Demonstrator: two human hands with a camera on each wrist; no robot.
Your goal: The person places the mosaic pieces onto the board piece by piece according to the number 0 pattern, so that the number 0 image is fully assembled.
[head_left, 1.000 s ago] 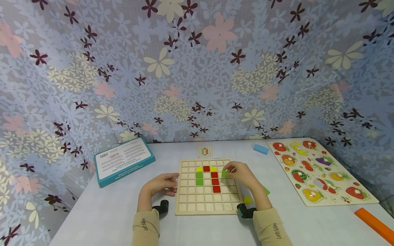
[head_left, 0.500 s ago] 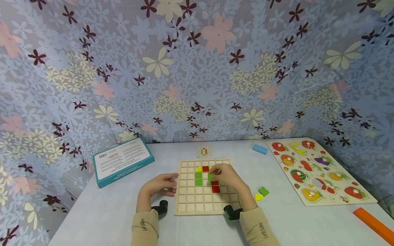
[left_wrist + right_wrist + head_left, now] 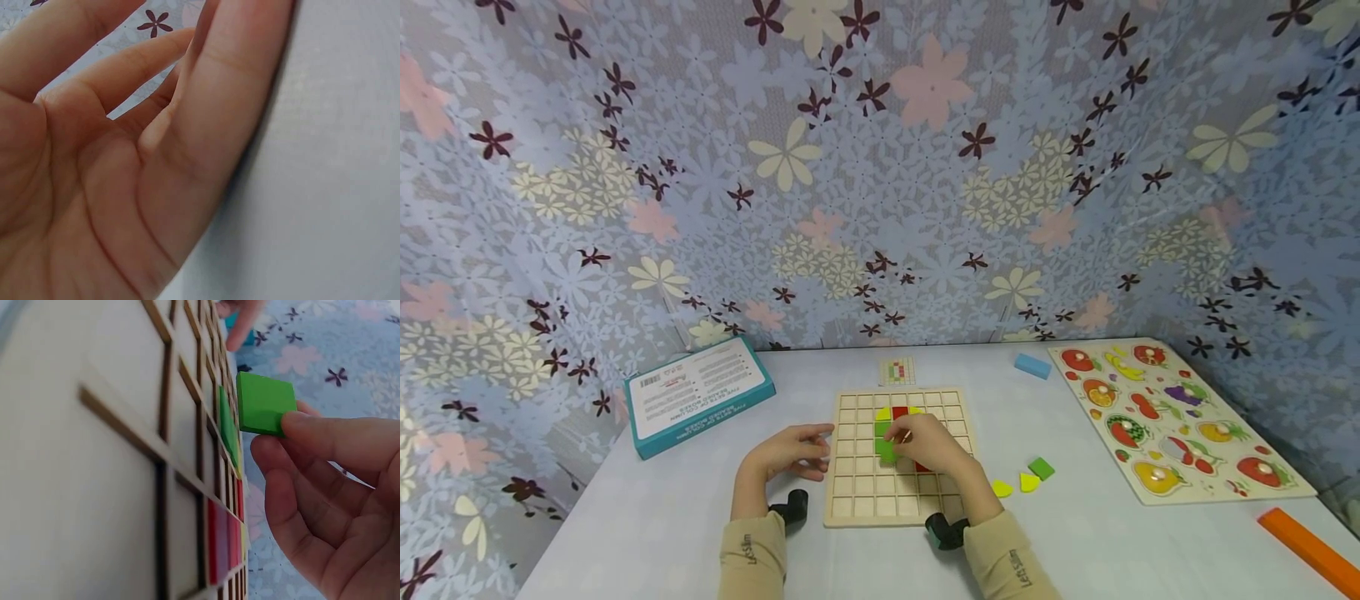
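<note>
My right hand (image 3: pixel 934 443) pinches a square green tile (image 3: pixel 265 403) between thumb and fingers, close over the wooden grid board (image 3: pixel 865 486). In the head view that tile overlaps the lower end of the left column, where green tiles (image 3: pixel 882 428) lie. Along the top row sit a red tile (image 3: pixel 900 412) and yellow tiles (image 3: pixel 883 413) with a rounded corner. Part of the column of red tiles (image 3: pixel 217 540) is hidden behind my right hand in the head view. My left hand (image 3: pixel 788 452) rests with relaxed fingers at the board's left edge, holding nothing.
Behind the board lies a small pattern card (image 3: pixel 897 372). Two yellow pieces (image 3: pixel 1029 482) and a green tile (image 3: pixel 1042 468) are loose at right. Farther out are a teal box (image 3: pixel 700 396), a blue block (image 3: pixel 1033 365), a fruit puzzle (image 3: pixel 1157 450) and an orange bar (image 3: pixel 1311 550).
My right hand has carried the green tile leftward across the board, from its right side to the left column. Loose pieces at right have come into sight. My left hand stays put.
</note>
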